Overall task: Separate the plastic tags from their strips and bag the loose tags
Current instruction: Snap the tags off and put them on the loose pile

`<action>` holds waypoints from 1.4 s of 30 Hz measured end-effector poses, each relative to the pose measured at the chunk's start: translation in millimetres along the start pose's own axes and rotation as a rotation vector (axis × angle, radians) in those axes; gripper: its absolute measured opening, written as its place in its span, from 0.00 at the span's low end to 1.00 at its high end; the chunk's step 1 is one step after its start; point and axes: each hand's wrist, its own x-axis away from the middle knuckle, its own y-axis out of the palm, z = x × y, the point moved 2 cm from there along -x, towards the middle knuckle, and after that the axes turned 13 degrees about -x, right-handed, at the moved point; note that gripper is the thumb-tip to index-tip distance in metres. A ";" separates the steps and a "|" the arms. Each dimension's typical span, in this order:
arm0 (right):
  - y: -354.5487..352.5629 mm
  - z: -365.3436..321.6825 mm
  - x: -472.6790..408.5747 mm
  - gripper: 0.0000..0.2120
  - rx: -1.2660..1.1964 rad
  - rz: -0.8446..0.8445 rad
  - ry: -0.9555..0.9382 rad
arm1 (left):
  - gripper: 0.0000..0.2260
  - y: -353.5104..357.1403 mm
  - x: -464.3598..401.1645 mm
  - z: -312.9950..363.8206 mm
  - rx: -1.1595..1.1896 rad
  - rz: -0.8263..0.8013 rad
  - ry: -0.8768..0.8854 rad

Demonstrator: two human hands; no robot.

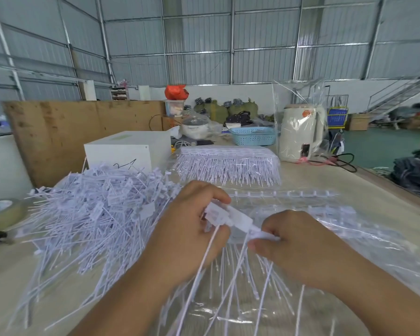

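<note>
1. Head view, step in hand: separating tags from a strip point(230, 218), held low over the bench point(349, 180) beside the loose-tag pile point(95, 209).
2. Next move, as judged: twist or pull one tag free, then drop onto pile.
3. Left hand point(192, 229): fingers curled, pinching strip's left end, palm down.
4. Right hand point(298, 246): fingers pinching right end.

Only a black scrawl (illegible) marks the white box point(127, 151); nothing readable.
</note>
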 end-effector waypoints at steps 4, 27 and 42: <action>2.9 -1.7 -0.3 0.18 -0.024 0.002 -0.024 | 0.22 4.4 1.7 -4.6 -0.132 -0.036 0.004; -19.0 -5.4 4.1 0.09 -0.946 0.404 -0.176 | 0.22 -15.6 -10.1 -40.9 0.649 0.275 -0.704; 6.0 -18.9 16.0 0.33 -0.102 0.189 -0.428 | 0.13 30.4 3.3 14.0 1.036 -0.053 -0.589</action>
